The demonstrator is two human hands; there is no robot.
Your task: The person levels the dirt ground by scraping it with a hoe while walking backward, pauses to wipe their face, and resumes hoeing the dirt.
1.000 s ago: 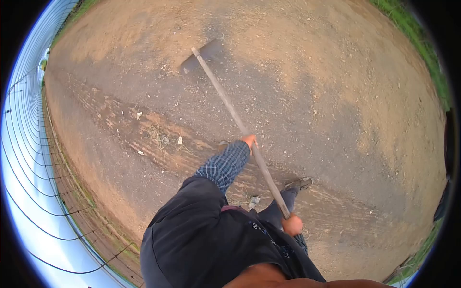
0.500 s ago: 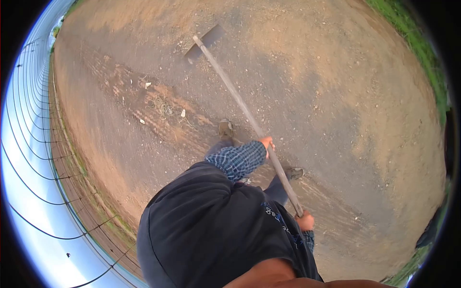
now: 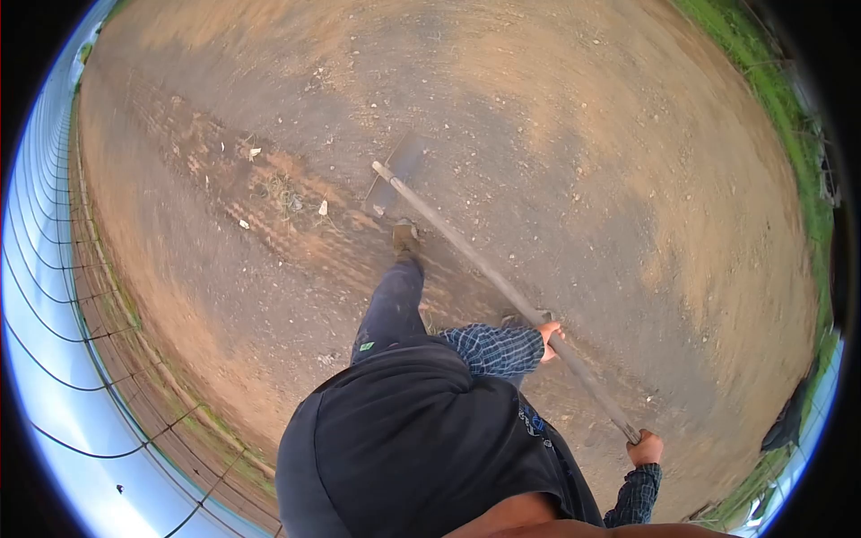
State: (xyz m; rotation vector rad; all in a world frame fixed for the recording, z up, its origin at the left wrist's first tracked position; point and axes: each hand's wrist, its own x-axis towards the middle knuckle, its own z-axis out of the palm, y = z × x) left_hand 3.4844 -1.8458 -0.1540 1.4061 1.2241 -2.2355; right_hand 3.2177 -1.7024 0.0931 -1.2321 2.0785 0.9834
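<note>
A long-handled, wide-bladed hoe [image 3: 475,255] slants across the dirt ground in front of me. Its flat, broad blade [image 3: 401,170] rests at the ground just beyond my left shoe [image 3: 405,238]. My left hand [image 3: 550,341], in a blue checked sleeve, is closed round the lower middle of the wooden handle. Farther back, my right hand [image 3: 644,448] grips the handle's butt end, out to the right of my body. Both hands are wrapped round the wood. My other shoe is mostly hidden behind the handle and left arm.
Dry debris [image 3: 285,193] and several pale scraps lie on a reddish strip of soil to the left. A wire fence [image 3: 117,381] runs along the left side. Green grass [image 3: 753,54] borders the ground at upper right. A dark object [image 3: 782,430] sits at the right edge.
The hoe's blade has come back closer to my feet. Both hands have moved rightward and backward with the handle, and my right arm now extends farther out.
</note>
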